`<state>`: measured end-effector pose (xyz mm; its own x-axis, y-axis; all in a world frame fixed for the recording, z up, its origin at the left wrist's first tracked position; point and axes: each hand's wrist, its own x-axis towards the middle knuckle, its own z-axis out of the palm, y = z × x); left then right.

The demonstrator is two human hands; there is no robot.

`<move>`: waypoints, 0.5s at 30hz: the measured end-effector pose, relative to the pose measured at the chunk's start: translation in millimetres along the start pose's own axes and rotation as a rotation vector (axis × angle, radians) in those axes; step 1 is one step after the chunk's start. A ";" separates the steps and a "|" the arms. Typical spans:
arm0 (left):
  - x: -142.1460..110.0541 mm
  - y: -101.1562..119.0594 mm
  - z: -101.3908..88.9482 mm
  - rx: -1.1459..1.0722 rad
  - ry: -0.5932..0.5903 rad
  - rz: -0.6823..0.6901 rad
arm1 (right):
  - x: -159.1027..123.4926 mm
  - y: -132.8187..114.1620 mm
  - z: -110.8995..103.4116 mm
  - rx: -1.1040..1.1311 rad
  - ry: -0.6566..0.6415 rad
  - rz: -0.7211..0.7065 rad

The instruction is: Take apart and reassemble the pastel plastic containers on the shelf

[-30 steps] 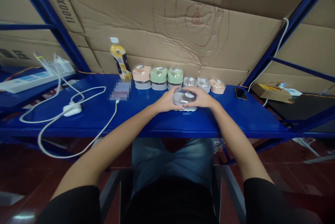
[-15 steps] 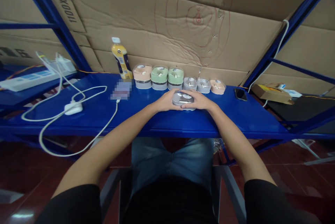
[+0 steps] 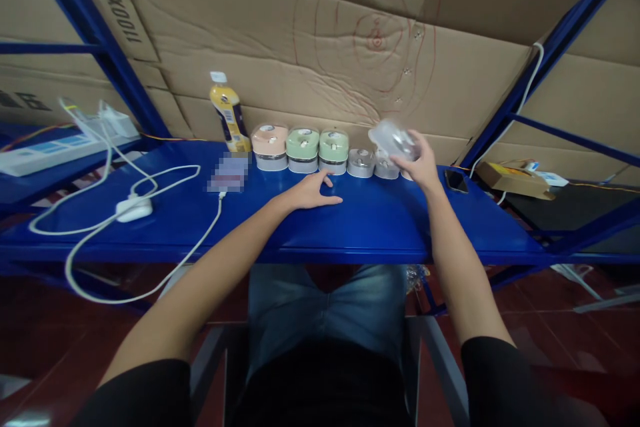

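My right hand [image 3: 425, 166] grips a grey plastic box with a clear lid [image 3: 389, 136], blurred and tilted, raised above the right end of a row of similar boxes. On the blue shelf, my left hand [image 3: 314, 192] rests with thumb and fingers apart, holding nothing. Just behind it stand two taller green-topped boxes [image 3: 303, 147] and, to their left, a pink-topped box [image 3: 271, 146]. Lower grey boxes [image 3: 361, 162] continue the row rightward. The last box [image 3: 407, 175] is mostly hidden by my right hand.
A yellow drink bottle [image 3: 229, 112] stands at the back left, beside a blurred-out flat object [image 3: 229, 172] with a white cable [image 3: 213, 227]. A phone [image 3: 456, 180] lies at right, near an open carton [image 3: 515, 179]. Cardboard [image 3: 260, 34] walls the back; blue posts [image 3: 565, 34] flank the shelf.
Both hands were around the grey box at the front of the shelf. The right hand has lifted it up, back and rightward; the left hand has let go and stayed low.
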<state>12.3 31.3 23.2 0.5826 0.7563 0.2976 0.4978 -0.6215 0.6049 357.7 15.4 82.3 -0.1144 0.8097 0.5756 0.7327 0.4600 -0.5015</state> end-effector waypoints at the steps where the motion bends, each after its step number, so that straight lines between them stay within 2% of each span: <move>1: 0.1 0.2 0.5 0.016 0.004 0.000 | 3.9 9.2 -5.3 -0.091 0.135 0.072; 3: 0.6 0.5 1.6 0.043 0.005 0.007 | 10.2 30.2 -9.6 -0.270 0.370 0.238; 5: 1.5 0.3 2.3 0.060 0.001 0.017 | 13.5 51.2 -7.2 -0.382 0.506 0.395; 9: 4.2 -2.2 3.0 0.078 0.001 0.042 | 14.8 79.9 3.4 -0.467 0.493 0.532; 15: 2.7 -3.1 6.6 0.122 0.004 0.058 | 19.0 85.7 10.4 -0.500 0.409 0.622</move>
<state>16.5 34.0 17.3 0.6104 0.7189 0.3325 0.5378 -0.6844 0.4924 411.3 74.0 43.6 0.5792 0.6227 0.5261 0.7997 -0.3086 -0.5150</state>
